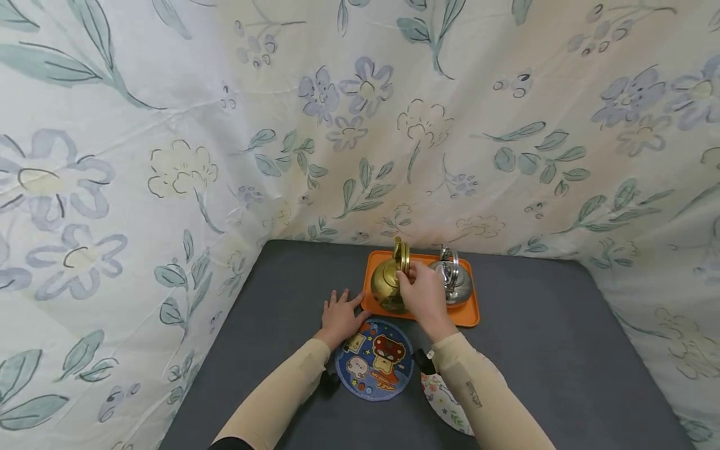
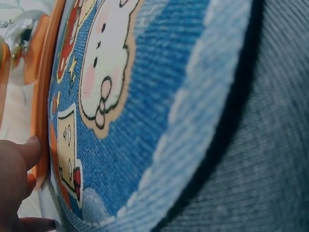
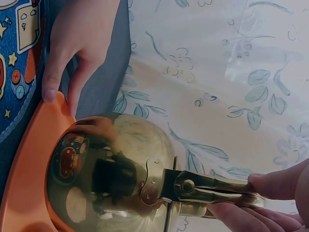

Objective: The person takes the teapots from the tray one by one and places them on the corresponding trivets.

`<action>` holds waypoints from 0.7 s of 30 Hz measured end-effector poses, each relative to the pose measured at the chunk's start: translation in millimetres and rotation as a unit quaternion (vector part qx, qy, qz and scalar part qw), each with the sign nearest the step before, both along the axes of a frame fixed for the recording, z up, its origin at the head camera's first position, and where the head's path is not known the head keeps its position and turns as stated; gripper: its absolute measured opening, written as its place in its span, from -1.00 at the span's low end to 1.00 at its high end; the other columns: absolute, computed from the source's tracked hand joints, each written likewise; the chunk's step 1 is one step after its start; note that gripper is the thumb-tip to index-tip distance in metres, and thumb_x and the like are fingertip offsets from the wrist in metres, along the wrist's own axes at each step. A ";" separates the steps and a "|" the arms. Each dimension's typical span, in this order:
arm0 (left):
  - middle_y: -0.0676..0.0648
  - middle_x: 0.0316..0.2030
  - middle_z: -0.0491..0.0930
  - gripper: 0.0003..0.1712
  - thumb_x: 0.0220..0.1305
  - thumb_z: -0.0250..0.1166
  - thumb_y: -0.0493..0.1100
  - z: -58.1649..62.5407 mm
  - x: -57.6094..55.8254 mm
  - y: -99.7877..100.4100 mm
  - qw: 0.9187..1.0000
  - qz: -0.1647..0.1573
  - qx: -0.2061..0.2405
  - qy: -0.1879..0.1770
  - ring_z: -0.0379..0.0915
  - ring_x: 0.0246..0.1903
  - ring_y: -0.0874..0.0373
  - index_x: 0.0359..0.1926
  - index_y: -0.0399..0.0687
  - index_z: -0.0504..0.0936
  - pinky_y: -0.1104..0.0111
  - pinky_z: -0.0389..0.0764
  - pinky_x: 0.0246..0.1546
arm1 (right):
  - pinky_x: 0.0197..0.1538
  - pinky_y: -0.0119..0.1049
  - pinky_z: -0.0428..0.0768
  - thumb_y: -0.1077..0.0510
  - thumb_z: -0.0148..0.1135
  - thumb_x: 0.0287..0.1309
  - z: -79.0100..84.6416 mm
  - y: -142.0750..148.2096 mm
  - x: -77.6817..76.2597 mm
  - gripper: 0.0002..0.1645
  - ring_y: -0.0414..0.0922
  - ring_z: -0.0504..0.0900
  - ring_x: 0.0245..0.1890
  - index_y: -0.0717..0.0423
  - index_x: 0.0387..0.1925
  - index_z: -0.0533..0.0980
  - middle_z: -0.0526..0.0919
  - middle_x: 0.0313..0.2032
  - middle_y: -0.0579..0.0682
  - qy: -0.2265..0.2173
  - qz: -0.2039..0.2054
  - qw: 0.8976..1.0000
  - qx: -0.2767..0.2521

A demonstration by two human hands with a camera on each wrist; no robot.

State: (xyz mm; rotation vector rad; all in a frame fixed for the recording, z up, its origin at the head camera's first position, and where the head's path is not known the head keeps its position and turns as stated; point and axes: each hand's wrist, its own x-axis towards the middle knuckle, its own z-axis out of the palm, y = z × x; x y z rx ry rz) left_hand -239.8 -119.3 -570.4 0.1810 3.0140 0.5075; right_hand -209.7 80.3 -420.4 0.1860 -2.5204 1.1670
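Observation:
A gold teapot (image 1: pixel 385 289) is at the left end of an orange tray (image 1: pixel 469 317), its shiny body and upright handle clear in the right wrist view. My right hand (image 1: pixel 425 297) pinches the top of that handle between thumb and fingers (image 3: pixel 277 186). Beside it on the tray sits a silver teapot (image 1: pixel 460 284), partly covered by the right hand. My left hand (image 1: pixel 341 320) touches the tray's near left corner, fingers spread and thumb against the edge. Below it lies a round blue mat (image 1: pixel 375 365) with cartoon figures.
A second round mat (image 1: pixel 447 403), white with a floral print, lies partly under the right forearm. Everything stands on a dark grey tabletop (image 1: pixel 534 350). Flower-patterned cloth (image 1: pixel 365 162) hangs close behind the tray and along both sides.

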 end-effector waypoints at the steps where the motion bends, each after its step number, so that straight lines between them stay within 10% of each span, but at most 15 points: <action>1: -0.24 0.50 0.21 -0.29 0.41 0.12 0.36 0.1 0.5 -0.7 1.000 0.001 0.004 0.000 -0.05 0.51 -0.40 0.51 0.41 0.29 -0.28 0.13 0.41 | -0.26 -0.03 0.75 0.18 0.34 0.30 0.5 -0.3 2.4 -0.65 0.12 0.80 -0.27 0.41 -0.02 0.63 0.77 -0.23 0.31 0.003 0.000 1.000 -0.001; 21: -0.24 0.50 0.22 -0.30 0.42 0.15 0.32 2.1 4.3 -2.4 1.000 0.004 -0.004 0.005 -0.04 0.51 -0.40 0.51 0.39 0.30 -0.28 0.14 0.41 | -0.28 -0.03 0.75 0.18 0.39 0.25 4.9 -10.6 54.0 -0.62 0.08 0.81 -0.30 0.41 -0.02 0.64 0.78 -0.26 0.28 0.038 -0.014 0.999 0.002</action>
